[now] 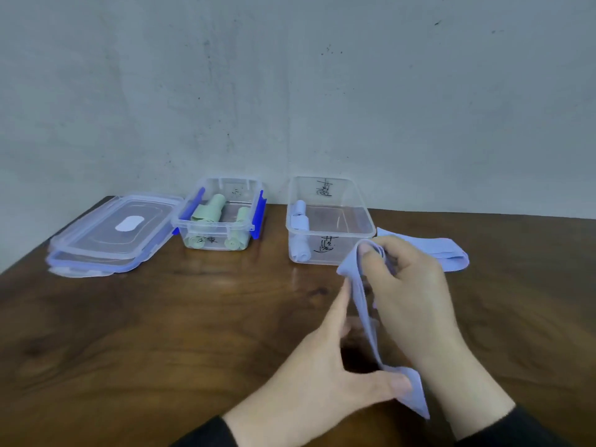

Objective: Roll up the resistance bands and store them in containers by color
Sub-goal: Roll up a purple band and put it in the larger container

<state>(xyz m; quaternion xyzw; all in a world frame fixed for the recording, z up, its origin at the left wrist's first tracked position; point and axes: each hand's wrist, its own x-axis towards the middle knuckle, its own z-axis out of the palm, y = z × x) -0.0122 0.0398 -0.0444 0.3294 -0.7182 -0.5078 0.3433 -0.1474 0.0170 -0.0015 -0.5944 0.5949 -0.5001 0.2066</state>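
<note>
A light blue resistance band (362, 317) is held above the bench (161, 333) between both hands. Its upper end is pinched in the curled fingers of the right hand (409, 285), where a first turn seems to be gathered. Its lower end is pressed between the thumb and forefinger of the left hand (325, 359), the remaining fingers being extended along the strip. The band hangs limp and creased, so it is judged thin, soft and very light, stretchy and likely to unroll unless the end is kept pinched; an end edge is the best place to be taken.

Just beyond the right hand a second blue band (432, 250) lies flat on the bench. Just beyond both hands an open clear container (364, 217) holds rolled blue bands (300, 221); handwritten black marks are seen on its walls but cannot be read. Farther to the left, a blue-clipped container (258, 217) holds green rolls (211, 209), with similar unreadable writing. Stacked lids (113, 233) lie farthest left.
</note>
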